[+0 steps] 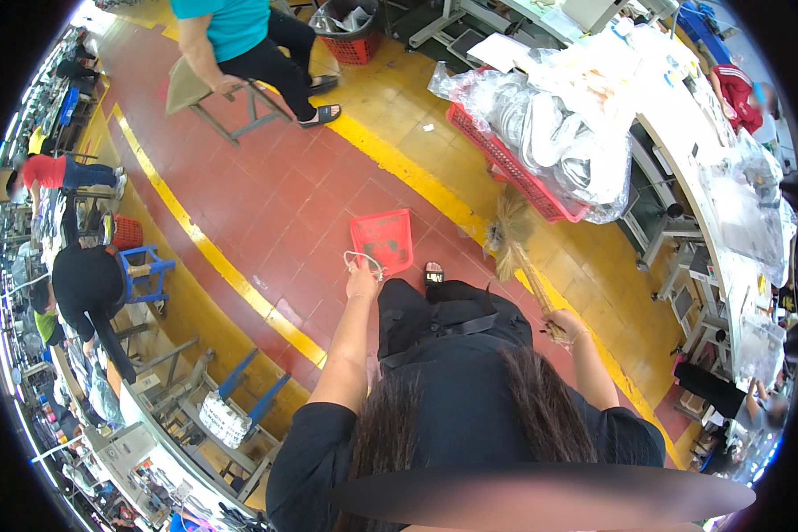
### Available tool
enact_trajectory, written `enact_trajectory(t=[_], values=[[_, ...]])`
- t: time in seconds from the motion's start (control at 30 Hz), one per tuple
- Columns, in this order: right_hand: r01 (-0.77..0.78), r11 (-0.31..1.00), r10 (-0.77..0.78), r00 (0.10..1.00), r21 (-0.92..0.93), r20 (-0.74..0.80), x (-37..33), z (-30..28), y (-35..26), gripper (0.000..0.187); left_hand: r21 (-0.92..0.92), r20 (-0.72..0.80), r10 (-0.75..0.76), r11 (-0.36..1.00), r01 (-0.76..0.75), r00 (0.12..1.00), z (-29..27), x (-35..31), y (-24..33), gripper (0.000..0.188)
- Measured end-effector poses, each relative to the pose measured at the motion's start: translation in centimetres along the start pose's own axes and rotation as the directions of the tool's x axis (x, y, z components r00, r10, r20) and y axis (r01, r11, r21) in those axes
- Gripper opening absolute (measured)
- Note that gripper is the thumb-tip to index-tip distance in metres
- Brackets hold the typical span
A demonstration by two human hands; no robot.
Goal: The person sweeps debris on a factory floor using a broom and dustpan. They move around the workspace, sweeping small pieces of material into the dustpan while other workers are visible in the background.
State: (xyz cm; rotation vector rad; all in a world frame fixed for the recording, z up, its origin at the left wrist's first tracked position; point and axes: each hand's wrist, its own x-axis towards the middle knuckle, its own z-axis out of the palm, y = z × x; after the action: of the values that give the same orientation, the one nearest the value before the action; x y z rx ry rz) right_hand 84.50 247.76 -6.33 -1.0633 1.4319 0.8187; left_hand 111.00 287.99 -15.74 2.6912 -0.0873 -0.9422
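My left hand (pixel 362 280) is closed on the pale looped handle of a red dustpan (pixel 383 239), with grey dirt showing on its pan. Out to my right, my right hand (pixel 566 328) grips the handle of a straw broom (pixel 512 238). The broom's bristles spread near the yellow floor line, beside a small grey clump of debris (pixel 493 234). Dustpan and broom are well apart from each other. My sandalled foot (pixel 434 275) shows just right of the dustpan.
A red basket (pixel 514 168) heaped with plastic-wrapped pieces stands by the right-hand worktables. Ahead, a person in a teal shirt (pixel 244 35) holds a wooden stool (pixel 230 111). Behind them is a bin (pixel 350 44). A blue stool (pixel 146 273) and seated people line the left.
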Motion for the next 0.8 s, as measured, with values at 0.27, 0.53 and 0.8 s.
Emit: enact_trajectory(t=[0.27, 0.53, 0.8], values=[[0.102, 0.976, -0.139, 0.972, -0.191, -0.190, -8.5, -6.8, 7.8, 0.022, 0.109, 0.044, -0.097, 0.990, 0.092, 0.994, 3.3, 2.4, -3.0, 0.055], [0.016, 1.000, -0.013, 0.946, 0.006, -0.324, -7.8, -4.0, 12.9, 0.029, -0.255, 0.575, -0.382, 0.756, 0.603, 0.723, 3.2, 5.6, -4.8, 0.026], [-0.158, 0.751, 0.010, 0.974, 0.641, 0.228, 6.0, 4.9, -1.4, 0.013, -0.555, 0.741, -0.243, 0.304, 0.774, 0.627, 0.1, 3.5, -6.4, 0.011]])
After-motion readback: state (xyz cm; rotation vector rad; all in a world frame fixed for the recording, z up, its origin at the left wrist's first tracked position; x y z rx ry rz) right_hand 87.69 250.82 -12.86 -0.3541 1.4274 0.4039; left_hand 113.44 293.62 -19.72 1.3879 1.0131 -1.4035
